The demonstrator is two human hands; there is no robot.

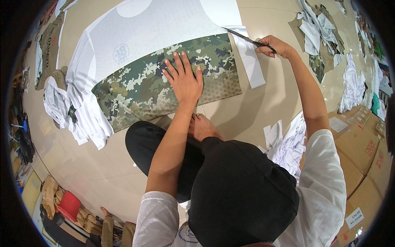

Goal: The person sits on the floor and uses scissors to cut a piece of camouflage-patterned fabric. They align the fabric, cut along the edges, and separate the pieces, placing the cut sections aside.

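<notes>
Spread on the floor lies a white fabric panel [164, 26] with a curved cut-out at its top and a faint round print. Its lower part is folded up or overlaid with camouflage-printed fabric [140, 88] in greens and greys. My left hand [185, 80] rests flat on the camouflage area, fingers spread. My right hand [276, 46] grips black-handled scissors [245, 37], whose blades point left at the fabric's right edge. Below the blades hangs a narrow white strip [252, 68], apart from the camouflage edge along most of its length.
Bunched white cloth [57, 105] lies to the left, with a printed piece [49, 53] beyond it. White scraps [288, 142] sit near my right knee. More offcuts [319, 33] are at the far right. Cardboard boxes [358, 144] stand right; a red object [69, 206] is lower left.
</notes>
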